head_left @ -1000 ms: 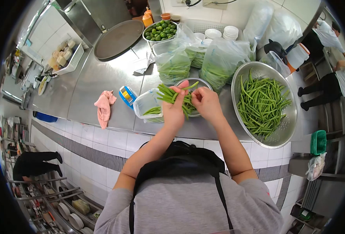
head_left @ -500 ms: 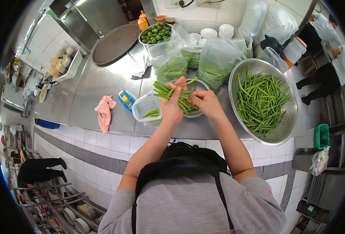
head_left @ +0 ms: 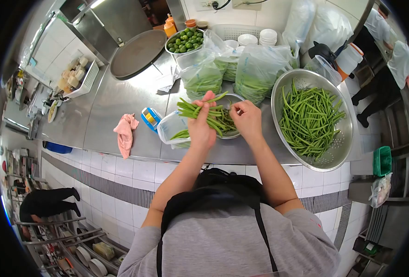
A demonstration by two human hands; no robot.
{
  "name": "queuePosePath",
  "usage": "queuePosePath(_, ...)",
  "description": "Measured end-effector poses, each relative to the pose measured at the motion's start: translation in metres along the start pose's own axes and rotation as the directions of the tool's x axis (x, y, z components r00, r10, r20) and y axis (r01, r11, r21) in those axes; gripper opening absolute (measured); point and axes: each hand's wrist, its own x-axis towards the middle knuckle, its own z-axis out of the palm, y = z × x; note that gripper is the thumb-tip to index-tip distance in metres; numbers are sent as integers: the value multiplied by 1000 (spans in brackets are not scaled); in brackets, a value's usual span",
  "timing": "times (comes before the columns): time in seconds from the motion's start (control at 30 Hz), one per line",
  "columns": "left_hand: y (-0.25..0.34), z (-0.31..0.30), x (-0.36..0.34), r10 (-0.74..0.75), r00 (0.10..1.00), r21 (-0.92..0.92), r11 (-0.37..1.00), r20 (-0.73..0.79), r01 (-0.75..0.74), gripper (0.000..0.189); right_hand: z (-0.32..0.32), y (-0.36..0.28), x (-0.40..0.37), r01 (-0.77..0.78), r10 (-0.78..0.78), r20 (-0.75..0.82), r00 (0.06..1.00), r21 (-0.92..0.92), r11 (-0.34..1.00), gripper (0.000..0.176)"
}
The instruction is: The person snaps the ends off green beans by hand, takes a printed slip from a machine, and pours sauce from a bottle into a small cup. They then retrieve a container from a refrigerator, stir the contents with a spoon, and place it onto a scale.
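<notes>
A bunch of green beans (head_left: 189,110) lies across my left hand (head_left: 202,125), whose fingers and thumb are wrapped round it. My right hand (head_left: 247,121) is closed in a pinch just right of the bunch, apart from it; whatever the fingertips hold is too small to make out. Beneath both hands stands a metal bowl (head_left: 236,97) with dark green bits in it, partly hidden by them. An open plastic bag (head_left: 170,123) with some beans inside touches the left side of the bowl area. At the right, a large perforated colander (head_left: 347,142) holds a heap of green beans (head_left: 310,121).
Full bags of greens (head_left: 255,76) stand behind the bowl, near a bowl of limes (head_left: 185,40). A tape dispenser (head_left: 150,118) and a pink cloth (head_left: 126,134) lie to the left. A round dark tray (head_left: 138,54) sits farther back. Co-workers (head_left: 394,60) stand at the far right.
My right hand has drawn away from the bunch, slightly right, and is now pinched beside it. My left hand still grips the beans. The people at the right have shifted.
</notes>
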Motion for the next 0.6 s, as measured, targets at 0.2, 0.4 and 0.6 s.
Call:
queuePosePath(0.2, 13, -6, 15, -128, 990, -201, 973, -56, 114, 7, -5, 8, -4, -83, 49, 140, 989, 250, 965, 17)
queuePosePath(0.4, 16, -2, 14, -148, 989, -200, 969, 0, 145, 8, -24, -25, -11, -160, 58, 466, 883, 184, 970, 15)
queuePosePath(0.6, 7, 7, -5, -91, 986, -82, 991, 137, 103, 10, -13, -24, -13, 73, -72, 39, 997, -26, 997, 7)
